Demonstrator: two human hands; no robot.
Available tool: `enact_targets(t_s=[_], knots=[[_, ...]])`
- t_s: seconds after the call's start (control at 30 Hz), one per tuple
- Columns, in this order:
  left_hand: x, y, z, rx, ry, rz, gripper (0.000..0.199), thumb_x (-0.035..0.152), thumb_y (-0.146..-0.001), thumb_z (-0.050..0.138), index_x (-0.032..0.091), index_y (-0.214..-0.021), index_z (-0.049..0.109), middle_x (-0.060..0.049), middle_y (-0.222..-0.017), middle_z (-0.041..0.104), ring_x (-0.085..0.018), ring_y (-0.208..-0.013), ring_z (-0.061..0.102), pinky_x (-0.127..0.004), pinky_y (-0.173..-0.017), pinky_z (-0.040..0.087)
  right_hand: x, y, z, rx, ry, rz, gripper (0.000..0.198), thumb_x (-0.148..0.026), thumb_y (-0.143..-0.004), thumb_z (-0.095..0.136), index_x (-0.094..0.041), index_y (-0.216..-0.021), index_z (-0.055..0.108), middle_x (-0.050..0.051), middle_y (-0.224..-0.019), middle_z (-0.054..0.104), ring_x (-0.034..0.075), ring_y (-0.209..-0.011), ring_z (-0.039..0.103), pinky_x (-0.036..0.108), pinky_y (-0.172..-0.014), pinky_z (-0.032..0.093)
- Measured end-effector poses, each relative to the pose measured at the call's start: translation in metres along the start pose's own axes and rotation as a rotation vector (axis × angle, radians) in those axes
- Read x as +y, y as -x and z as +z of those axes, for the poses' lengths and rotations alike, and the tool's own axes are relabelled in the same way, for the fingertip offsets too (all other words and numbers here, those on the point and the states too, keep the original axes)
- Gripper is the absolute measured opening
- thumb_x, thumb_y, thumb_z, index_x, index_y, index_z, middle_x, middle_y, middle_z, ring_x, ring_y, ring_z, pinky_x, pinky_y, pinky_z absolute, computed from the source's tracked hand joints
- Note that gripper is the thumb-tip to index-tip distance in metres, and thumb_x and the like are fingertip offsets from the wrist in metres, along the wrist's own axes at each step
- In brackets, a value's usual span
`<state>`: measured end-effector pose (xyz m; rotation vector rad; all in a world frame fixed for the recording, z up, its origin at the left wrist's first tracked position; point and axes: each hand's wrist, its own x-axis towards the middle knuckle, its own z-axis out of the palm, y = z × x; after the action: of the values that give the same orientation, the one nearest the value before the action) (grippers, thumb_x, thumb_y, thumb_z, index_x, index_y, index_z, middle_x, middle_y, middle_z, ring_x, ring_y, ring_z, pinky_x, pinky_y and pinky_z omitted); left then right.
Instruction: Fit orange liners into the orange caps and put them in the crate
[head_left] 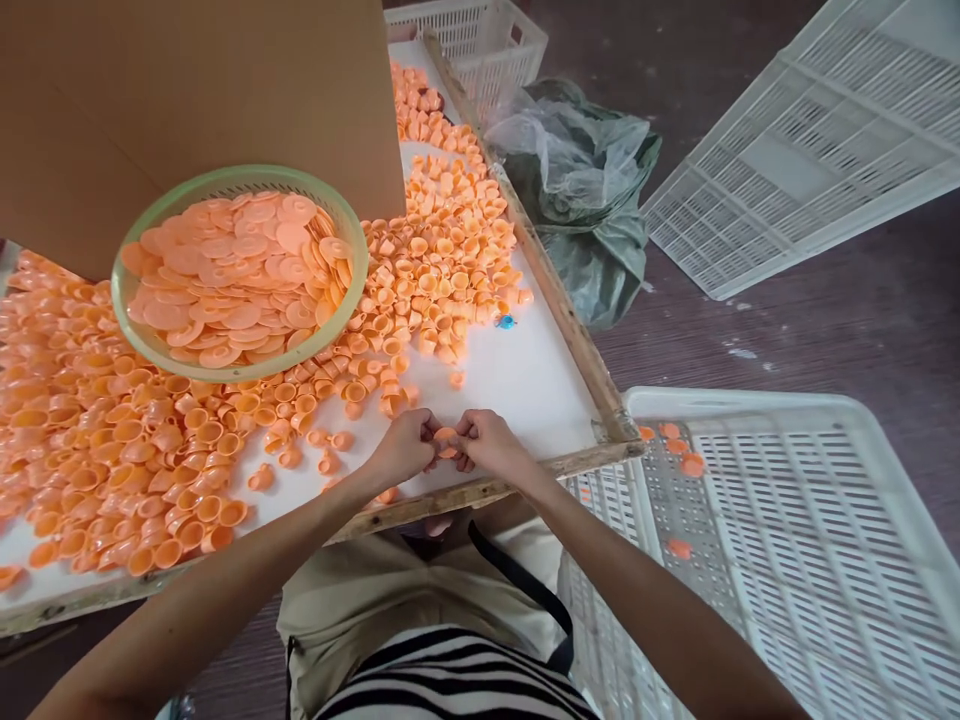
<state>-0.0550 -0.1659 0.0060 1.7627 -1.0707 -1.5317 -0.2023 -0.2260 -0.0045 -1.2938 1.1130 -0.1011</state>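
Near the front edge of the table, my left hand (409, 442) and my right hand (487, 440) meet with bent fingers around one small orange plastic piece (446, 441). Both hands pinch it from opposite sides; the fingers cover much of it, so whether it is a disc, a cup or both together cannot be told. Many small orange plastic cups (202, 440) lie heaped on the white tabletop (525, 400) to the left and beyond my hands. A pale green basket (358, 290) full of flat orange discs (240, 270) rests among the cups.
A large cardboard box (225, 90) stands behind the basket. Wooden strips (559, 285) edge the table. At the right, a white plastic crate (795, 500) holds several orange pieces. Farther back are a green sack (592, 240), another crate (480, 45) and a tilted crate (810, 150).
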Motion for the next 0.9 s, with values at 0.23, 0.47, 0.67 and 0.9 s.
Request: enact_targets(t_s=[0.23,0.47,0.67,0.9], knots=[[0.005,-0.009,0.005,0.048,-0.046,-0.132,0.021,0.009,-0.069,0.066,0.017,-0.068,0.046,0.004,-0.046,0.054,-0.011,-0.038,0.053,-0.02,-0.039,0.037,-0.016,-0.014,-0.006,-0.102,0.132,0.123,0.027,-0.019,-0.068,0.071,-0.018,-0.054,0.049,0.004,-0.043,0.06,0.014,-0.036,0.055,0.021,-0.033,0.043],[0.003,0.002,0.012,0.158,-0.063,-0.082,0.023,0.006,-0.071,0.062,0.019,-0.069,0.043,0.005,-0.044,0.05,-0.012,-0.038,0.05,-0.022,-0.04,0.036,-0.011,-0.003,0.006,-0.006,0.08,0.059,0.026,-0.019,-0.071,0.07,-0.02,-0.06,0.046,0.001,-0.041,0.057,0.015,-0.036,0.056,0.022,-0.034,0.044],[-0.01,0.033,0.025,0.264,-0.108,0.153,0.006,0.021,-0.084,0.053,0.018,-0.089,0.052,0.001,-0.063,0.059,-0.013,-0.051,0.054,-0.024,-0.05,0.042,0.007,0.024,0.017,0.226,0.035,-0.161,0.013,-0.02,-0.08,0.058,-0.019,-0.072,0.048,-0.002,-0.051,0.059,0.012,-0.042,0.056,0.021,-0.04,0.045],[-0.017,0.044,-0.029,0.57,-0.828,0.447,0.025,0.014,-0.088,0.046,0.018,-0.109,0.059,-0.011,-0.111,0.055,-0.023,-0.101,0.056,-0.035,-0.084,0.045,0.052,0.087,-0.081,0.816,-0.072,-0.367,0.041,-0.051,-0.073,0.062,-0.015,-0.091,0.062,0.008,-0.08,0.068,0.015,-0.058,0.061,0.027,-0.056,0.049]])
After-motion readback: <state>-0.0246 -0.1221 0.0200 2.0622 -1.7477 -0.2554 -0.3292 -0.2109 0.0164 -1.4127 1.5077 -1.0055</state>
